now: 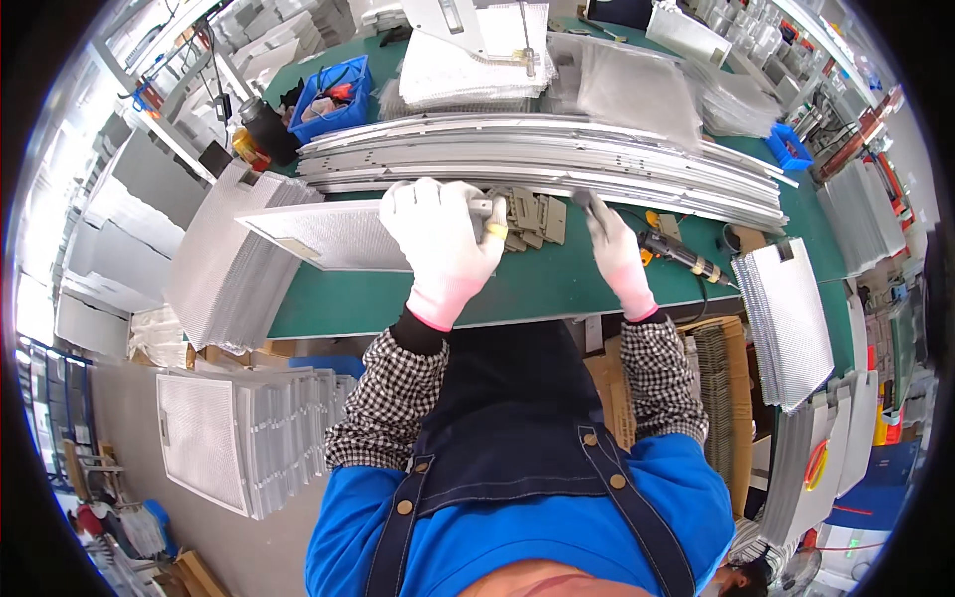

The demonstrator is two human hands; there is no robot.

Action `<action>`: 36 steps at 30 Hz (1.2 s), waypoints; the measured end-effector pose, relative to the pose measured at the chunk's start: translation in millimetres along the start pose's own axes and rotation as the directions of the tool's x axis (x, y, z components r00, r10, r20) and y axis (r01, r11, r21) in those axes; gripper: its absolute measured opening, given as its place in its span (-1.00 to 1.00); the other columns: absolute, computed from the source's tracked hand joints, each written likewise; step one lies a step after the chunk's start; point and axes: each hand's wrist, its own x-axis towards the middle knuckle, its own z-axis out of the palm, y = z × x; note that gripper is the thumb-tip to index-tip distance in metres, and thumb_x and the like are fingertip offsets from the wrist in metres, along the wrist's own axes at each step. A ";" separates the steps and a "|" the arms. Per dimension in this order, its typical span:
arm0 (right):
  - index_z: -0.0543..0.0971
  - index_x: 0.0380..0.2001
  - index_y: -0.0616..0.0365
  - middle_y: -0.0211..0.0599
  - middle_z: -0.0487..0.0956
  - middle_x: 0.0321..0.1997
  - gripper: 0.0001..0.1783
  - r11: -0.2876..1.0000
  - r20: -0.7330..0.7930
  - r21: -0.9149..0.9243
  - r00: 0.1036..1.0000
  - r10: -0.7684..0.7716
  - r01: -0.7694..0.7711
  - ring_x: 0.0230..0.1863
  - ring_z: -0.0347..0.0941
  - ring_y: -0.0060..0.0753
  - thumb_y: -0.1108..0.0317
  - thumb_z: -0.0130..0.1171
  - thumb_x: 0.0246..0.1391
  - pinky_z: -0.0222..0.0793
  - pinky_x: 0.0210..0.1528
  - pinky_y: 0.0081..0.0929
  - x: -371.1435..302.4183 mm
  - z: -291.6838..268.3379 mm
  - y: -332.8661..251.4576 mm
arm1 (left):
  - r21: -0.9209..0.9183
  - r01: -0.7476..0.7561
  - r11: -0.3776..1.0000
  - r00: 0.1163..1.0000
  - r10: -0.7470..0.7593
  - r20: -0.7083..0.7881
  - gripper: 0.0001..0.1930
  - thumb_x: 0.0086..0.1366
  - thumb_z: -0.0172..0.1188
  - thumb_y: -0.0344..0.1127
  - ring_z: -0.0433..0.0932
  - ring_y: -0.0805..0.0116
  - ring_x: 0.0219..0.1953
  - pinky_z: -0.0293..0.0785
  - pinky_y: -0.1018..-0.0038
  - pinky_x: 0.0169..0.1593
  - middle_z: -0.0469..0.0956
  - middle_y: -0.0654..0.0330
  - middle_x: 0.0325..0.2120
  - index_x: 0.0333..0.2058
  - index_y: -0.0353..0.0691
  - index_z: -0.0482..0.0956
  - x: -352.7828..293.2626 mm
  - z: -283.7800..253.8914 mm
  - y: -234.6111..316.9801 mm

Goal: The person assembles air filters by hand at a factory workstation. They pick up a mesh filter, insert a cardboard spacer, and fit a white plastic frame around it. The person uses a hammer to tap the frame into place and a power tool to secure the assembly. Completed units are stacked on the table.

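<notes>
The left hand (443, 244), in a white glove with a yellow band round one finger, covers the near right end of a mesh panel (343, 234), so that end of the panel is hidden. Its fingers are curled in, and a small metal piece (482, 207) shows beside them; whether they grip that piece, the panel's edge or both, I cannot tell. The panel lies over the green bench (537, 294), to the left of the hand, its left end next to a tall stack of panels (231, 254).

The right hand (619, 261), also gloved, has its fingers close together around a small dark grey piece (582, 199). The fingers partly cover it, and its shape is hard to make out.

Between the hands lies a pile of beige plates (537, 214), its left side partly behind the left glove. Long metal strips (537, 154) stretch across the bench beyond. A power screwdriver (681, 255) rests right of the right hand. Under the bench, a cardboard box (738, 398) is partly blocked by the right sleeve (662, 373).
</notes>
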 end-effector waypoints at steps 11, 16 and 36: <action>0.47 0.20 0.23 0.01 0.56 0.14 -0.42 0.847 -0.227 0.127 0.846 -0.482 0.516 0.19 0.48 -0.17 0.05 0.19 0.28 0.36 0.26 -0.26 171.1 -90.2 -138.1 | -0.155 -0.035 0.987 0.999 0.036 0.002 -0.74 0.06 0.43 -0.19 0.40 0.13 -0.18 0.20 0.06 0.12 0.42 0.25 -0.39 -0.35 -0.04 0.53 -10.5 -11.7 12.1; 0.41 0.28 0.17 -0.28 0.56 0.05 -0.42 0.677 -0.087 0.441 0.779 -0.621 0.589 0.10 0.45 -0.49 0.17 0.24 0.28 0.40 0.07 -0.55 263.4 -122.1 -278.1 | -0.153 0.049 0.987 0.997 -0.058 -0.057 -0.70 0.03 0.45 -0.12 0.42 0.09 -0.09 0.06 -0.17 0.31 0.42 0.19 -0.34 -0.31 -0.04 0.60 -1.3 -3.9 18.4; 0.50 0.19 0.21 -0.38 0.51 -0.04 -0.51 0.438 -0.215 0.682 0.733 -0.645 0.586 -0.08 0.41 -0.53 0.07 -0.02 0.43 0.35 -0.02 -0.54 166.3 -97.6 -297.5 | -0.206 0.177 0.962 0.982 -0.187 -0.031 -0.50 -0.02 0.48 -0.12 0.38 -0.12 0.15 -0.04 -0.33 0.36 0.53 0.08 -0.05 -0.04 -0.01 0.65 -0.2 27.8 13.8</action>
